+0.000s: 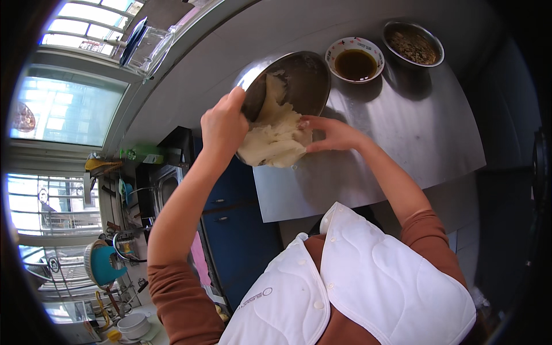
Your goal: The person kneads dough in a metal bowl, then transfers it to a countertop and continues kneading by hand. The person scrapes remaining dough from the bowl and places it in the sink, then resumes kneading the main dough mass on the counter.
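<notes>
A large metal mixing bowl (308,82) is tilted with its mouth towards me at the left part of the steel table. Pale, soft dough (276,138) stretches down its inside and bulges at the near rim. My left hand (224,125) is closed at the bowl's left side, thumb uppermost. A dark surface beside that thumb seems to be the bowl's wall, but its edge is unclear. With fingers and thumb spread around the dough's right edge, my right hand (332,133) grips it; some dough sticks to the fingertips.
Behind the bowl on the steel table (435,125) stand a patterned bowl (355,60) of dark oily liquid and a metal bowl (413,44) with brown crumbly contents. Left are blue cabinets (241,241), a sink (169,187) and barred windows (54,207). A clear container (148,49) sits on the sill.
</notes>
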A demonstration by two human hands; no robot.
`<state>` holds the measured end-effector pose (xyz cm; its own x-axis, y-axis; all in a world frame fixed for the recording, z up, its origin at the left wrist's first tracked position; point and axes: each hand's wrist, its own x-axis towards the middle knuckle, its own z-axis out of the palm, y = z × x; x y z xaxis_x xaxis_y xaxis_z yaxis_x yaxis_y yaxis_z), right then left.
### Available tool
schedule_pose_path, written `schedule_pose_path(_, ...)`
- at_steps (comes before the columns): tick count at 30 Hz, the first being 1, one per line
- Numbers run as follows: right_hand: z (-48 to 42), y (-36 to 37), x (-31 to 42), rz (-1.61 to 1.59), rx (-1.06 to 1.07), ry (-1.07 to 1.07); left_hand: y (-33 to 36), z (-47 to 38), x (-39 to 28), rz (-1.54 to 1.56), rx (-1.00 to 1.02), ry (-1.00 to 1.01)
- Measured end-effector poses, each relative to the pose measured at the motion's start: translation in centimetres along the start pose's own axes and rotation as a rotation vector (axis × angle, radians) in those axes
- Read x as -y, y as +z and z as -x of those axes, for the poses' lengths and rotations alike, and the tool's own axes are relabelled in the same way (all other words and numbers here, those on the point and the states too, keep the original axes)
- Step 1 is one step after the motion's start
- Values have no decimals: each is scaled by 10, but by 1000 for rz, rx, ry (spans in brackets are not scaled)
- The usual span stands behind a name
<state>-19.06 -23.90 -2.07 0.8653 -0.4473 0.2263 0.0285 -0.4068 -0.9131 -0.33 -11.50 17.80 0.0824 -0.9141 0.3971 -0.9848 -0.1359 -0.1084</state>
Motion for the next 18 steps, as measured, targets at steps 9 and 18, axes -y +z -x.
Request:
schedule_pose_path(9,-46,-3,-60,-150,-514,438,3,64,7,114,-238,48)
schedule_pose_path(18,-53,-19,-20,-443,-342,234,-20,107,11,198,-391,190)
